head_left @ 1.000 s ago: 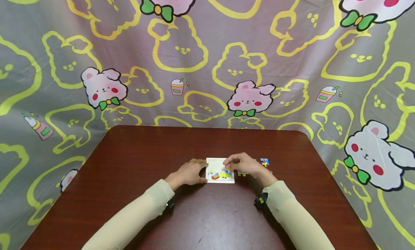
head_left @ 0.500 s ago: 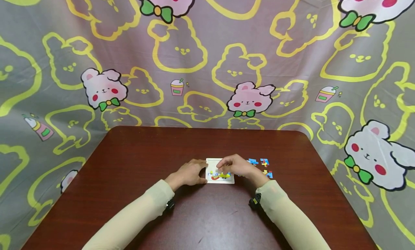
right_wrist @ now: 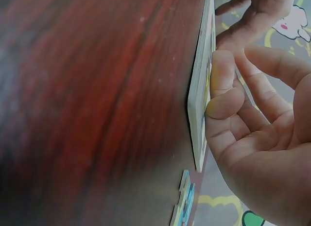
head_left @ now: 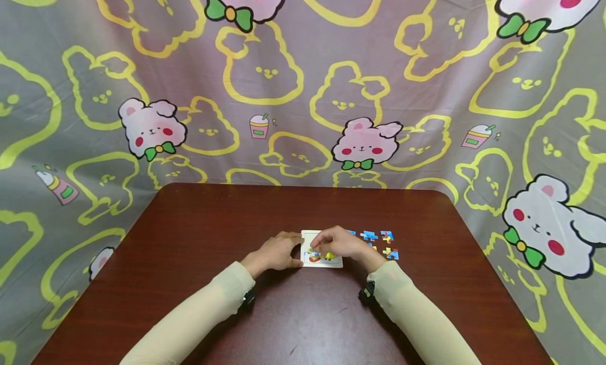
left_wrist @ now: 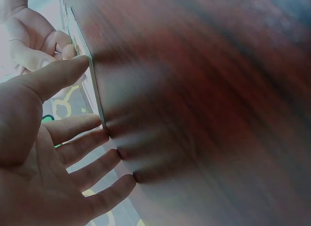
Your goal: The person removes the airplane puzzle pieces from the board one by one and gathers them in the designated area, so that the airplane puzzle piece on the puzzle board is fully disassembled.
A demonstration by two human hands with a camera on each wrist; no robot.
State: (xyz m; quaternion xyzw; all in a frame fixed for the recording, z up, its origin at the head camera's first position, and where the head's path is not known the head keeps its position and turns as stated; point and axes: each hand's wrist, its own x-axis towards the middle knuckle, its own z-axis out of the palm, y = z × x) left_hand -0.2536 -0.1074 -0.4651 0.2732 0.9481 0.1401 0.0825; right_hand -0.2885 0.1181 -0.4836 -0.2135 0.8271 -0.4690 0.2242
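A small white-rimmed puzzle board [head_left: 322, 265] lies on the table, with colourful pieces [head_left: 329, 256] along its near part and pale bare backing above them. My left hand [head_left: 276, 252] steadies its left edge, straight fingers and thumb touching the side. In the left wrist view, the thumb [left_wrist: 68, 75] meets the edge apart from the other fingers. My right hand [head_left: 341, 242] is over the board, its fingertips down on the picture near the left side. Seen from the right wrist, the outer fingers [right_wrist: 226, 102] bend against the board and the thumb stands apart. The surface beneath these fingertips is hidden.
Several loose jigsaw pieces lie right of the board, among them a blue piece [head_left: 369, 236] and a blue-red one [head_left: 386, 236]; my right hand partly covers the group. The brown table [head_left: 227, 212] ends at a patterned cloth [head_left: 284, 118] behind.
My right hand has moved left across the board, and more loose pieces show behind it. The left hand and the board have stayed in place.
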